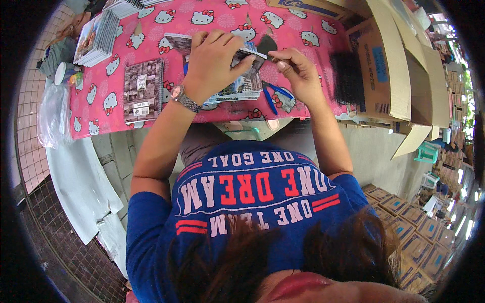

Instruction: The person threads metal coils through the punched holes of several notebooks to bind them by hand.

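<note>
Notebook (pixel 179 43): tilted up on edge above the pink-covered table, its long side running from the upper left toward the right hand.
Left hand (pixel 216 60): gripping the notebook, fingers over its upper edge and thumb against the near side; a metal-banded wristwatch (pixel 185 97) circles the wrist.
Right hand (pixel 303 78): thumb and bent forefinger pinched closed on the notebook's right end; exactly which part lies between them is too small to tell.
Under the hands: a small stack of notebooks (pixel 240 92) lies on the cloth, partly hidden by the left hand.
Pliers (pixel 273 101): blue-handled, resting on the cloth just right of that stack, near the right forearm.
Left of the wrist: a flat spiral-bound notebook (pixel 143 91) with a grey patterned cover, its binding toward the right.
Far left corner: a pile of spiral-bound notebooks (pixel 97 43) stands near the table's edge, well apart from the hands.
Tablecloth (pixel 174 28): bright pink, printed with white cartoon cat faces and red bows.
Right edge of the table: an open cardboard box (pixel 374 76) stands beside a dark, bristly-looking bundle (pixel 345 78).
Floor, lower right: stacked brown cartons (pixel 414 235) near the person's blue-sleeved side.
</note>
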{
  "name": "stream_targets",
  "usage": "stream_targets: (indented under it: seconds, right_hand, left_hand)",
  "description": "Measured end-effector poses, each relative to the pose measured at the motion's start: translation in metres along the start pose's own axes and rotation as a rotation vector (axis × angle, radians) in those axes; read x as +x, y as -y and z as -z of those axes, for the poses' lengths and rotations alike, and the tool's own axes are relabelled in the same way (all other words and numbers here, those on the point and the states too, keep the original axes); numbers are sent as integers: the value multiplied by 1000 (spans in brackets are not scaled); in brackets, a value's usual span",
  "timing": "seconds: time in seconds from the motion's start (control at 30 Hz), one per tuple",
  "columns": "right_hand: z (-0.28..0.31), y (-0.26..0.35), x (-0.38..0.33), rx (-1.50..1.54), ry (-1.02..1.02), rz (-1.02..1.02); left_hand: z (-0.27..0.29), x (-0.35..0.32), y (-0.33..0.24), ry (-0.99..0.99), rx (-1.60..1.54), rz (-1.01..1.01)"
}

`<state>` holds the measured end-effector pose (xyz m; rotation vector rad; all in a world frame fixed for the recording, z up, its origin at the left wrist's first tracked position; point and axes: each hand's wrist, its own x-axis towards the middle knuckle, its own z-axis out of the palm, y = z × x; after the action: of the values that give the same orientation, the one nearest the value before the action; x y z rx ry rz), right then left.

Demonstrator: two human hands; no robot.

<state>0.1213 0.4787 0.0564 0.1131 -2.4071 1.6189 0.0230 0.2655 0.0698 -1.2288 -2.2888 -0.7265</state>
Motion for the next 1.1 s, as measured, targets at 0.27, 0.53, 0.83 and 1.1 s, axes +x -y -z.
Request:
stream_targets:
  seconds: [0.27, 0.53, 0.83, 1.1]
  right_hand:
    - [4, 6, 2, -82, 11, 133]
    - [4, 14, 4, -10, 34, -85]
    - [12, 42, 17, -7, 276, -223]
    - [-4, -180, 74, -720, 146, 381]
  left_hand:
    - [0, 2, 2, 51, -15, 23]
    - [-11, 3, -13, 18, 10, -56]
    - [-1, -3, -18, 153, -21, -64]
    - [-2, -7, -18, 95, 7, -45]
